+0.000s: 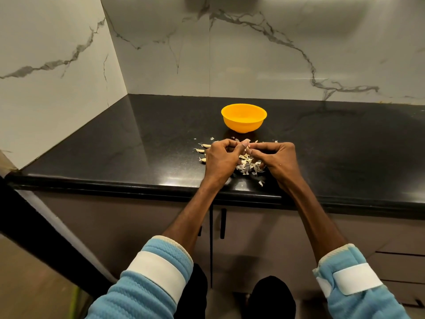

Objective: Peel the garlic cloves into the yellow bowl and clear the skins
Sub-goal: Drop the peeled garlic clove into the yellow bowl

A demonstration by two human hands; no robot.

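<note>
Reaching in over the counter edge (161,180) from blue sleeves (156,279). Working close together now: left hand (219,157) and right hand (273,157) both curled, fingertips meeting, pinching a single garlic clove (249,146) between them. Cannot tell the clove's long axis, as it is mostly hidden behind the thumbs.

Shedding peel straight down onto a heap of skins (249,165) lying under the fingertips, between the two palms, plus a few stray flakes on the near side of the right hand. Keeping loose cloves (204,146), seemingly unpeeled, just outside the left hand, so best fetched with that one next.

And dead ahead, beyond the knuckles: the yellow bowl (243,120), near but touching neither hand, about even between them. Looks like a short forward carry to drop the clove in once bare.
</note>
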